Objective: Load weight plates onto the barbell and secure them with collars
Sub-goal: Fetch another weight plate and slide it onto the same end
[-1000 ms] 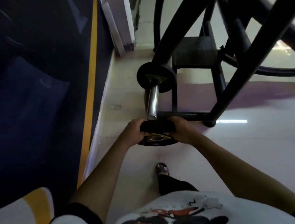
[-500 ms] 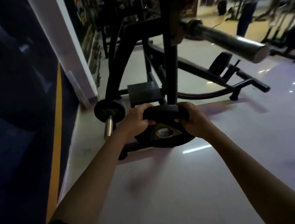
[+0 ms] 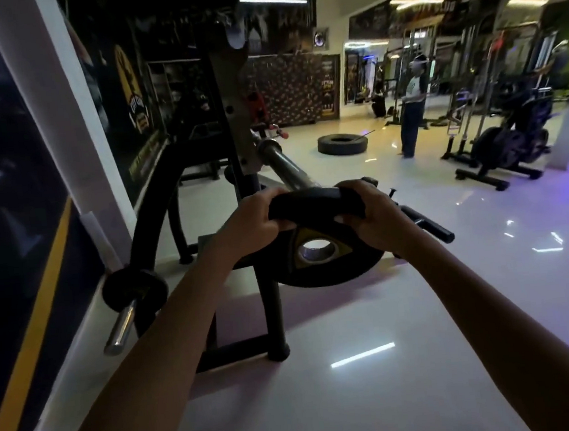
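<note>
On the glossy floor [image 3: 361, 397] beyond the weight plate [image 3: 329, 275] lies a tyre [image 3: 342, 144].

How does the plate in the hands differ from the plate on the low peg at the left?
The held plate is gripped at its top rim by the left hand and right hand; the peg plate sits on a chrome peg. The held plate's hole is empty; the peg plate's is filled by the peg. Both are black and round.
</note>
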Demonstrator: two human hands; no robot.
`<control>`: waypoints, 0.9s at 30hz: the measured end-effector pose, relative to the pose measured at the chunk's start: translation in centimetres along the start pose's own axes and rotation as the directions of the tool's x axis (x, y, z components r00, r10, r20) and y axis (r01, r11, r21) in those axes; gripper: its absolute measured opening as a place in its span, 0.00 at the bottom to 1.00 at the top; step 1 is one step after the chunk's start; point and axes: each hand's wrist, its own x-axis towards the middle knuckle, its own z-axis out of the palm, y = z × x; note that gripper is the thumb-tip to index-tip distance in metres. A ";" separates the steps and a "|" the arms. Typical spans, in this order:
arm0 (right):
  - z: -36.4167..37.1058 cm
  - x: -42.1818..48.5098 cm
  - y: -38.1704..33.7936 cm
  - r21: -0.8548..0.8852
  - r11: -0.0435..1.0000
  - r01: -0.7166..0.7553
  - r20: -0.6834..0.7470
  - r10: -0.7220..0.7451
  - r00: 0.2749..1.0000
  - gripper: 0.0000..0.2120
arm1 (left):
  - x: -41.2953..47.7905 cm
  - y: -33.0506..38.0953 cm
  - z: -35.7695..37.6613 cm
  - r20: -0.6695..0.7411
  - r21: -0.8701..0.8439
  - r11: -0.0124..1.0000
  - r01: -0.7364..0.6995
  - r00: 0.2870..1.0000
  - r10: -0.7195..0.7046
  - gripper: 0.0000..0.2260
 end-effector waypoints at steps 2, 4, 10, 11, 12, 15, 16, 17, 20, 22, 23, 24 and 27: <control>-1.6 1.6 0.7 0.022 1.000 0.021 0.012 -0.022 1.000 0.22 | 2.0 1.2 -0.3 -0.008 0.041 0.999 0.007 1.000 -0.006 0.21; -2.6 3.3 1.2 0.041 0.999 0.014 0.019 -0.015 1.000 0.22 | 3.7 2.0 -0.8 -0.001 0.081 0.996 0.025 1.000 -0.025 0.21; -2.7 7.8 2.9 0.103 0.994 0.024 0.067 -0.031 0.997 0.23 | 7.4 1.8 -1.9 -0.035 0.159 0.984 0.086 0.996 -0.082 0.21; -2.6 8.5 3.3 0.105 0.994 0.020 0.071 -0.028 0.997 0.24 | 8.1 1.5 -1.9 -0.040 0.147 0.984 0.097 0.995 -0.093 0.21; -2.5 9.2 3.7 0.106 0.994 0.011 0.081 -0.020 0.997 0.24 | 8.7 1.1 -1.9 -0.042 0.133 0.985 0.108 0.994 -0.103 0.21; -1.9 11.5 5.3 0.117 0.993 -0.007 0.125 -0.008 0.992 0.25 | 10.7 -0.7 -1.7 -0.028 0.096 0.986 0.134 0.991 -0.132 0.21; -1.5 12.3 5.9 0.119 0.993 -0.004 0.127 -0.011 0.992 0.25 | 11.4 -1.4 -1.7 -0.029 0.087 0.986 0.143 0.990 -0.141 0.22; -1.0 13.3 6.5 0.117 0.993 -0.001 0.120 -0.013 0.993 0.25 | 12.2 -2.2 -1.7 -0.037 0.083 0.985 0.153 0.988 -0.151 0.22; 1.0 16.7 8.0 0.066 0.998 0.000 0.084 -0.005 0.996 0.26 | 14.7 -5.1 -1.5 -0.108 0.104 0.984 0.144 0.985 -0.133 0.22; 3.0 18.8 9.1 0.036 0.999 0.002 0.028 -0.003 1.000 0.26 | 16.3 -7.4 -0.6 -0.201 0.144 0.986 0.080 0.978 -0.050 0.22; 4.3 19.7 9.8 0.017 1.000 0.017 -0.021 -0.016 1.000 0.26 | 17.1 -8.6 0.1 -0.268 0.198 0.980 0.032 0.963 0.023 0.21; 5.7 20.5 10.4 -0.019 0.999 0.043 -0.081 -0.045 0.996 0.26 | 17.8 -9.9 0.8 -0.324 0.289 0.957 -0.008 0.940 0.106 0.21; 9.1 22.6 12.4 -0.209 0.972 0.108 -0.224 -0.155 0.962 0.28 | 20.3 -13.7 2.4 -0.383 0.628 0.778 -0.011 0.866 0.321 0.21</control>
